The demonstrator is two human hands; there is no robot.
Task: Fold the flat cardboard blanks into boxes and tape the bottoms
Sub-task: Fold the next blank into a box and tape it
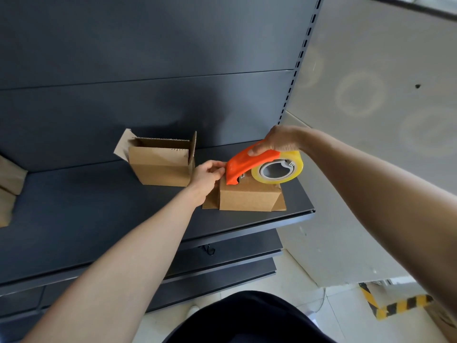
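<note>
On the dark shelf (pixel 99 214), your left hand (pixel 207 175) pinches the tape end at the upturned box (pixel 249 198); your right hand (pixel 279 141), fingers clamped, holds the orange tape dispenser (pixel 249 163) atop it. If the pinch slips, the strip could skew. Behind: an open-topped box (pixel 160 167).

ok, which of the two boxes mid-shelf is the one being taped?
The right-hand box, flaps splayed on the shelf, with the orange tape dispenser on top. The other box stands open-topped, untouched.
</note>
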